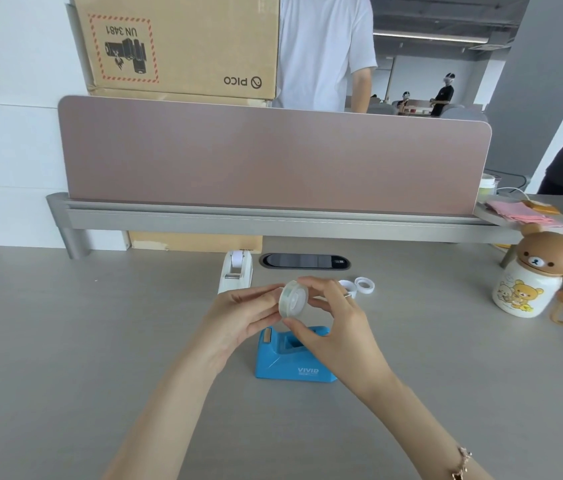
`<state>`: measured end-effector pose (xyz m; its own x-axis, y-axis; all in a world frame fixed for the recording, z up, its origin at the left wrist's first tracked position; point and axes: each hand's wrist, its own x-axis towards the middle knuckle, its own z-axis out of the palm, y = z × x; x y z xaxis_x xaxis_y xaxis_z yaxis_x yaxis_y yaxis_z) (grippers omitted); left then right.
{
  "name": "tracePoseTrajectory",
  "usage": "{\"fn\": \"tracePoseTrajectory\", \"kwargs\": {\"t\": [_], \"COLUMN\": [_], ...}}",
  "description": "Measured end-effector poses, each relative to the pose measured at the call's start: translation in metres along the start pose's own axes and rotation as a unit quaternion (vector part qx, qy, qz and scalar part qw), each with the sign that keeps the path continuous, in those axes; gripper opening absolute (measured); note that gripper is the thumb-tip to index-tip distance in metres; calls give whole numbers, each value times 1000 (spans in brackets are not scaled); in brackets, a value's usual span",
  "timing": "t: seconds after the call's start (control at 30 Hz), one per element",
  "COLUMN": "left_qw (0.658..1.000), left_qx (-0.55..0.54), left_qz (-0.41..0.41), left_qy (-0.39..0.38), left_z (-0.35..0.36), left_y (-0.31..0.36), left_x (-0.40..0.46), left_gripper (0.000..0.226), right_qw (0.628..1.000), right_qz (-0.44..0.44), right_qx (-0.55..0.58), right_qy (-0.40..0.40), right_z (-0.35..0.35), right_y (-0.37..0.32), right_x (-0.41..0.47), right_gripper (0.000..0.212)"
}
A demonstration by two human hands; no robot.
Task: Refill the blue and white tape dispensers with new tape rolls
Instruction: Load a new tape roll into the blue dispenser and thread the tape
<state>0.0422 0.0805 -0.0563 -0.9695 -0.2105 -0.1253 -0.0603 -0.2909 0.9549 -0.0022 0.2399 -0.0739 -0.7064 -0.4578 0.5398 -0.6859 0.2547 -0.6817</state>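
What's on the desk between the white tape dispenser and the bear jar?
In the head view, two small white rings lie between the white tape dispenser and the bear jar; otherwise bare desk.

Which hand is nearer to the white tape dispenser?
Left. The left hand sits just in front of the white tape dispenser, nearly touching its base. The right hand is farther to the right, beyond the clear tape roll.

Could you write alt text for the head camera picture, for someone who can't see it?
Two hands, left hand and right hand, hold a clear tape roll above an empty blue dispenser on a grey desk. Behind stand a white dispenser, two small rolls and a bear bottle.
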Motion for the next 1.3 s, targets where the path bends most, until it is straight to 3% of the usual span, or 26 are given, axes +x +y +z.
{"fn": "tracePoseTrajectory", "kwargs": {"t": [0.4, 0.57, 1.3], "left_qw": [1000, 997, 989], "left_qx": [18, -78, -129], "left_qz": [4, -30, -68], "left_qy": [8, 7, -15], "left_z": [0, -1, -2], "left_y": [1, 2, -3], "left_x": [-2, -1, -2], "left_gripper": [23, 15, 21], "right_qw": [998, 999, 995], "right_qz": [-32, -23, -44], "right_qx": [-53, -30, -93], "right_qy": [6, 11, 11], "right_z": [0, 0, 5], "right_y": [0, -3, 3], "right_x": [0, 0, -1], "right_gripper": [47, 45, 50]}}
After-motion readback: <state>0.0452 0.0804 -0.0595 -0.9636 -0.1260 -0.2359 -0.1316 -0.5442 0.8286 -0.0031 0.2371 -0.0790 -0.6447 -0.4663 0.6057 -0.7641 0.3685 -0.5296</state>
